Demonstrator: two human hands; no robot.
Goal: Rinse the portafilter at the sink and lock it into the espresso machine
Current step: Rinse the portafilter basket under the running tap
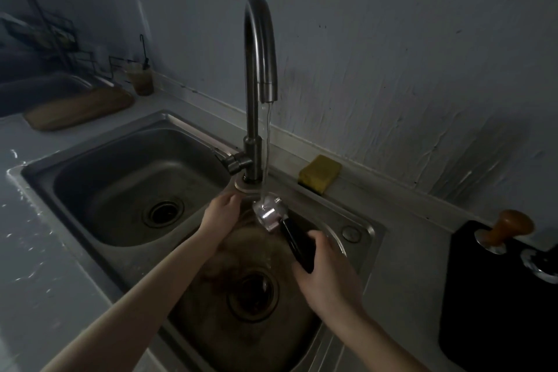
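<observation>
A portafilter [269, 213] with a shiny metal head and a black handle is held over the right basin of a steel double sink [367, 229]. My right hand [326, 269] grips the black handle. A thin stream of water falls from the tall curved faucet [259, 48] onto the metal head. My left hand [222, 211] hovers just left of the head, near the faucet base, fingers curled, holding nothing I can see. No espresso machine is in view.
A yellow sponge [320, 173] lies on the sink's back ledge. At right, a black mat [489, 296] carries a wood-handled tamper [507, 228]. A wooden board [81, 107] and a cup [142, 78] sit at back left beside a wire rack.
</observation>
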